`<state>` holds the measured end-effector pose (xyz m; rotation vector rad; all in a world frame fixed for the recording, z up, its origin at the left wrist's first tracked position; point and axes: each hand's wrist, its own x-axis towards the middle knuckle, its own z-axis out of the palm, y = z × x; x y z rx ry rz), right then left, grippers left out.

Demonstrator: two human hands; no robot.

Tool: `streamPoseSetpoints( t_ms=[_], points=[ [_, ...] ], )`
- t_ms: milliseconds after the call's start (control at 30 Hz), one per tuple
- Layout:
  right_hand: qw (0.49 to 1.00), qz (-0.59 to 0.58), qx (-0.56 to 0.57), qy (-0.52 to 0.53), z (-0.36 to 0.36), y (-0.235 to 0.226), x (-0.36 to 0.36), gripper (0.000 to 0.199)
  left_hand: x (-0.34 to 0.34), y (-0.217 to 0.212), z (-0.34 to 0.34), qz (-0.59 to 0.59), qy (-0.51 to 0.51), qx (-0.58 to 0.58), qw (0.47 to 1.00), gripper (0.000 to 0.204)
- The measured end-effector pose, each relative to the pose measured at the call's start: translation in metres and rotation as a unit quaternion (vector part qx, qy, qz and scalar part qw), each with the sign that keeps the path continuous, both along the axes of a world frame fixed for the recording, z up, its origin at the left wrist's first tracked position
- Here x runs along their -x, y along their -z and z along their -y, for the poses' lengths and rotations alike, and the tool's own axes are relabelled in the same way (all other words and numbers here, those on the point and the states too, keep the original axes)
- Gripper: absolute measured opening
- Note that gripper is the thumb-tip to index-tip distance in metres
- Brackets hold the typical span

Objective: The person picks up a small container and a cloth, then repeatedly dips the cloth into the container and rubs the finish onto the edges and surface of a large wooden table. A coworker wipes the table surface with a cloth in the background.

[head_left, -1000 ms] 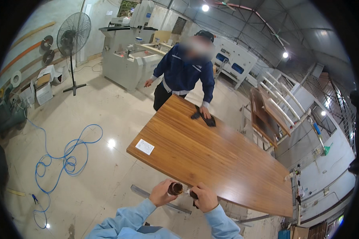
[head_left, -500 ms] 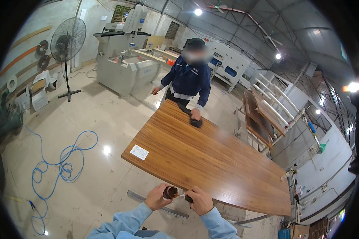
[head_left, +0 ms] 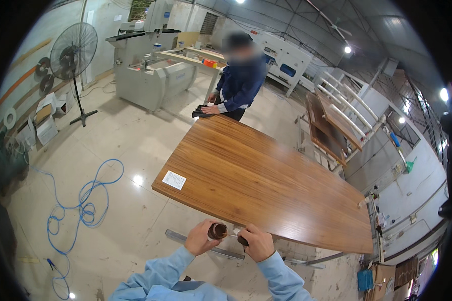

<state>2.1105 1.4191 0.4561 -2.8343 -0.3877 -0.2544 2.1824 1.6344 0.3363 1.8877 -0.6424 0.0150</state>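
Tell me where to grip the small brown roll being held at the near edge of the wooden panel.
Grip the brown roll around its curved side, coming from the left, as the left hand does now. Its round open end faces up toward the camera, so the outer wall is the only broad surface. The right hand sits just to its right, near the wooden panel, crowding that side.
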Motion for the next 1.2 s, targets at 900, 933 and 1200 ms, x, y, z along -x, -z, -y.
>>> streamPoseSetpoints(
  t_ms=[900,933,1200],
  points=[
    [0.700,0.113,-0.529,0.465,0.160,0.184,0.190,0.018,0.043,0.004,0.119,-0.094,0.191,-0.088,0.973,0.061],
    [0.691,0.134,-0.498,0.506,0.182,0.199,0.200,0.018,0.049,0.012,0.126,-0.106,0.193,-0.103,0.970,0.062],
    [0.657,0.232,-0.340,0.631,0.360,0.284,0.191,0.017,0.087,0.076,0.170,-0.139,0.242,-0.124,0.952,0.068]
  ],
)
